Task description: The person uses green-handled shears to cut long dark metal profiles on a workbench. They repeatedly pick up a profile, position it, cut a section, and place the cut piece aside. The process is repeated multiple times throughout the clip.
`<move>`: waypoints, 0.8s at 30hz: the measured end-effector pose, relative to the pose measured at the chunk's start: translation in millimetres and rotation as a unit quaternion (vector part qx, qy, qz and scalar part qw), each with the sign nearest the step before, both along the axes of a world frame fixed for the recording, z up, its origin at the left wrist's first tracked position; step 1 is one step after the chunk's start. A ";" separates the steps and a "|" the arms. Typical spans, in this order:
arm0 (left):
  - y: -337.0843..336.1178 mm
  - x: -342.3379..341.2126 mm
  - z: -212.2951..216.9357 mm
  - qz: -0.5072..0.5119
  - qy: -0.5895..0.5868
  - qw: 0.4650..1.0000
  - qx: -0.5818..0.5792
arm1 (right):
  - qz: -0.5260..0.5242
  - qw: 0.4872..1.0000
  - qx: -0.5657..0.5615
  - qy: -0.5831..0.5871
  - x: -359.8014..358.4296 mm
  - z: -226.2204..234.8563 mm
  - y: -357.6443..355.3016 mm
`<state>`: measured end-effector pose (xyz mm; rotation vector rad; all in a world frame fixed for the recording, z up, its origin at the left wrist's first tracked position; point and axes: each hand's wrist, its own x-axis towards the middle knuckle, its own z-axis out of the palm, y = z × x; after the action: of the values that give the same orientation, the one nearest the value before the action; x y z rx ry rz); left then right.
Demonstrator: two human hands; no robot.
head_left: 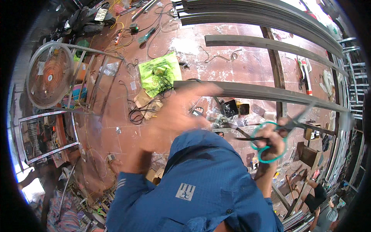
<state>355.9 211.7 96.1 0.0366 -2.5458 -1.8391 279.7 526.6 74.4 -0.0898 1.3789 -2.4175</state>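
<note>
My right hand [270, 142] is closed around the green loop handles of a pair of scissors [286, 129], whose dark blades are spread apart, one toward the left and one toward the upper right. My left hand [174, 116] is raised in front of my chest, blurred, with its fingers spread flat and nothing in it. Both hands hover above a red tiled floor [247, 65]. My blue shirt [193, 185] fills the lower middle of the view.
Long dark metal bars [262, 92] lie across the floor ahead. A green plastic bag [159, 72], tangled wires and cardboard scraps sit to the left. A round fan in a metal frame [49, 75] stands at far left. Another person [319, 195] crouches at lower right.
</note>
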 end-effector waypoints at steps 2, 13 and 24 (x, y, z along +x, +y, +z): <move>72.7 -17.9 -44.9 -0.139 0.066 0.981 0.121 | 0.030 0.997 -0.015 -0.071 5.0 3.8 -18.6; 113.0 -27.3 -67.7 -0.100 -0.174 0.951 0.237 | -0.100 0.990 0.047 -0.083 -11.0 -43.7 31.1; 170.6 -63.8 -61.0 -0.100 -0.160 0.939 0.289 | -0.160 0.973 0.167 -0.016 -5.2 -39.8 92.0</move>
<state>292.2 382.3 35.1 0.0871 -2.1309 -2.8089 274.5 618.6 34.6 0.2751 1.8856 -2.3735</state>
